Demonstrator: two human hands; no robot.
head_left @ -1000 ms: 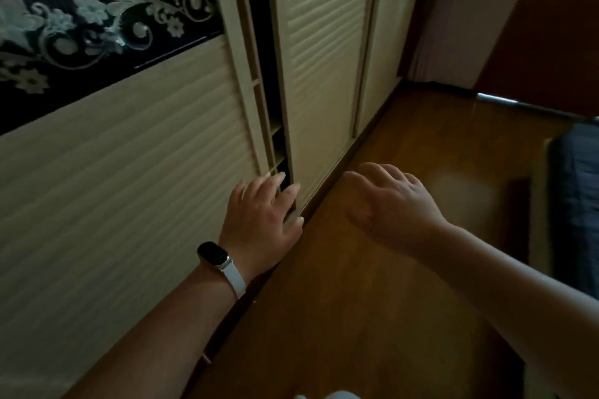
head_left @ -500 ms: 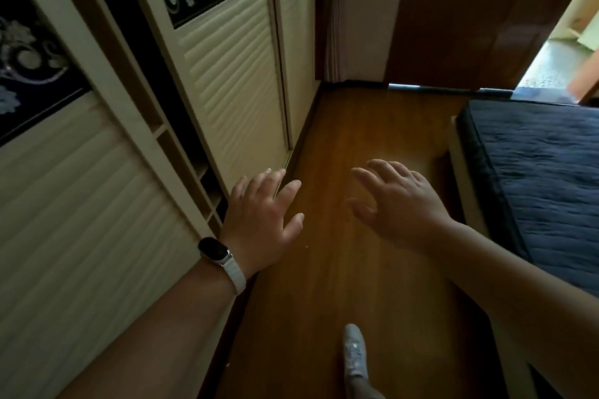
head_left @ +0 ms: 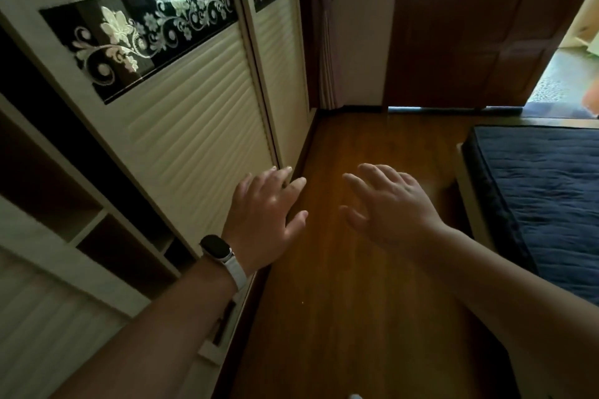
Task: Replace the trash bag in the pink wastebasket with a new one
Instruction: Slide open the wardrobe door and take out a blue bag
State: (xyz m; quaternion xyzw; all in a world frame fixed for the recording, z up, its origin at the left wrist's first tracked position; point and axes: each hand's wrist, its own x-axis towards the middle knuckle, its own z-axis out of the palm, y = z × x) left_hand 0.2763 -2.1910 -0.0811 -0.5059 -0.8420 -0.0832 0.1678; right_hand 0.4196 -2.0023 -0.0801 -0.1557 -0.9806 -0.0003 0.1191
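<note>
— Hands first: how do they lie?

— Both reach out ahead, palms down, above the floor. The left hand (head_left: 262,214) has its fingers straight and fanned apart, thumb out to the side, and holds nothing. The right hand (head_left: 389,207) is spread as well, its fingers a little bent at the tips, also holding nothing. The two are near each other but apart.

— Anything on the wrists?

— A black-faced fitness band on a white strap (head_left: 223,256) sits on the left wrist.

— What stands on the left?

— A cream sliding wardrobe door (head_left: 194,126) with ribbed panels, crossed by a black glass strip (head_left: 146,32) carrying a pale flower pattern. The left hand is in front of the door's lower part; whether its fingertips touch the panel I cannot tell. Further left the wardrobe is open, showing dark shelf compartments (head_left: 97,236) between cream dividers.

— And underfoot?

— A glossy brown wooden floor (head_left: 340,301) runs from the bottom edge up to the far wall.

— The right side?

— A dark blue quilted mattress (head_left: 544,204) on a pale bed frame (head_left: 465,181), just beside the right forearm. Beyond it stands a dark brown panelled wooden door (head_left: 470,42) with small bright panes along its top; it is open, and a lit grey surface shows past its right edge.

— Where is the pink wastebasket?

— I cannot tell from this view.
</note>
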